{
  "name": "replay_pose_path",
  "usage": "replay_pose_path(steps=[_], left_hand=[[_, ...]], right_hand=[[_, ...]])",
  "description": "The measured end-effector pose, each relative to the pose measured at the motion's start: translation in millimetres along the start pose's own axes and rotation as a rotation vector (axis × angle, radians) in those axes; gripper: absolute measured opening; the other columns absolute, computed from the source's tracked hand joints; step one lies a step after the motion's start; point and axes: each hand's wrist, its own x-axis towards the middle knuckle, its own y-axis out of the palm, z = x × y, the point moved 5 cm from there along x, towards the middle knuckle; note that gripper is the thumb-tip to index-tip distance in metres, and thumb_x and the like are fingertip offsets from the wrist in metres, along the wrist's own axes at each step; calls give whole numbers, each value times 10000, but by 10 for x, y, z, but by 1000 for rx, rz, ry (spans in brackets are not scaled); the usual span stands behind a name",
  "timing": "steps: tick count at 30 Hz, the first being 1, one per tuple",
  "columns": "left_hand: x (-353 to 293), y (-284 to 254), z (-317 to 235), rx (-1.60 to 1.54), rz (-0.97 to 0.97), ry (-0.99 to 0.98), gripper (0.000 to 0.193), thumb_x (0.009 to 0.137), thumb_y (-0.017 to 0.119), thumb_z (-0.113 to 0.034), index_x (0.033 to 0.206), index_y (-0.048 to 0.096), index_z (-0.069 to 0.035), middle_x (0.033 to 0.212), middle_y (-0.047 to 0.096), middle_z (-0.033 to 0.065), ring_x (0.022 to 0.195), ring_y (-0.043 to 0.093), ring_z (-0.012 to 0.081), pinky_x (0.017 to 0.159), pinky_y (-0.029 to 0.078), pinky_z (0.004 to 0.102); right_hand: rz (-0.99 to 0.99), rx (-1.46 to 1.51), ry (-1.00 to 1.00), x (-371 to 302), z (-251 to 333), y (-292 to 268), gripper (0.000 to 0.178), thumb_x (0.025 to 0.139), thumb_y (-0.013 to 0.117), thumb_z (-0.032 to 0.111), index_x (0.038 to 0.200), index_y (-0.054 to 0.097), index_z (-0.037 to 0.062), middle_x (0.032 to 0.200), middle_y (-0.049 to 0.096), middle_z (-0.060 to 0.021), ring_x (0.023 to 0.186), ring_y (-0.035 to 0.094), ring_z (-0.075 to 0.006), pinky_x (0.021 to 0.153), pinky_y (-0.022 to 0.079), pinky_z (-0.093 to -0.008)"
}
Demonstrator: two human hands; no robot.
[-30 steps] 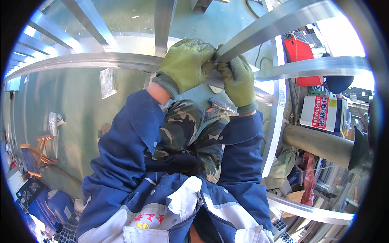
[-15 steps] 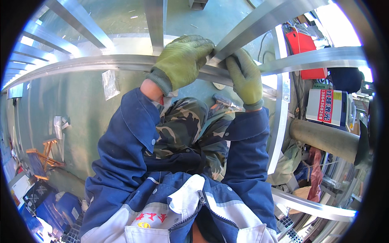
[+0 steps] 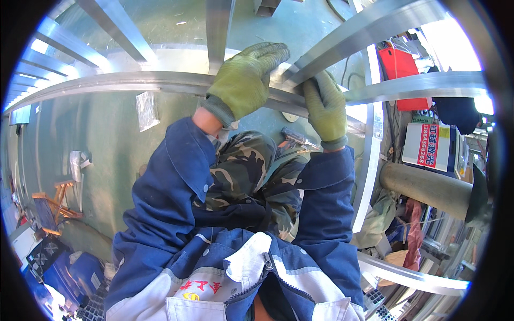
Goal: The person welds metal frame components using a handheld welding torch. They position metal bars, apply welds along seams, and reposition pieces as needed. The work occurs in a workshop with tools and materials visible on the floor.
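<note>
A frame of silvery aluminium bars lies across in front of me, with a long curved-looking rail [image 3: 134, 80] running left to right. My left hand [image 3: 243, 83], in a yellow-green glove, rests over this rail with its fingers stretched out together, pointing away to the right. Its fingertips are apart from the diagonal aluminium bar [image 3: 364, 40]. Where that bar meets the rail, my right hand [image 3: 325, 109], gloved alike, grips the bar's near end. Part of its grip is hidden behind the metal. Another aluminium bar [image 3: 417, 86] runs off to the right beside the right hand.
Below the rail, a power drill [image 3: 297, 138] lies on the floor near my knees. At right stand a red case [image 3: 399, 69], a white box [image 3: 428, 144] and a thick grey-brown tube [image 3: 425, 184]. A small wooden stool [image 3: 56, 206] lies at left, near blue containers [image 3: 80, 273].
My left hand's fingers have straightened and come away from the joint. My right hand stays by the diagonal bar's end. The whole view has shifted slightly.
</note>
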Motion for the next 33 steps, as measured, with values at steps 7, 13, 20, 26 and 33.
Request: replay_pose_path(steps=[7,13,20,26,33], left_hand=[[-22,-11,23,-115,13,-48,433,979,602,23,1374,700,-126,1406,686,129,1325,645,303,1118,518,379],[56,-28,19,-181,27,-92,461,929,596,41,1335,728,-133,1402,686,145,1319,640,328,1133,514,390],[38,-35,27,-157,20,-58,442,940,590,37,1334,722,-114,1404,684,144,1311,646,332,1127,514,389],[23,-29,9,-117,37,-32,427,991,571,36,1375,694,-104,1419,684,126,1345,635,286,1136,501,377],[-28,-42,-13,-105,-1,-27,421,990,591,33,1373,696,-107,1392,692,138,1328,642,302,1126,512,386]], right_hand=[[-116,66,-49,-55,-62,-28,405,986,528,-31,1358,673,39,1235,739,-187,1147,709,-282,1015,529,-369],[-306,223,-202,-146,-55,-88,423,1027,464,-50,1416,625,-5,1261,740,-181,1195,701,-244,1079,508,-345],[-465,298,-153,-619,106,-105,404,1065,469,-43,1446,600,-9,1270,729,-168,1164,697,-230,1022,539,-349],[-574,424,258,-1334,-165,-362,348,1092,532,29,1424,626,-10,1206,748,-148,1018,711,-179,908,575,-323],[-506,419,789,-2247,-1306,-655,386,1106,570,186,1447,626,14,1147,759,-139,879,700,-162,787,587,-303]])
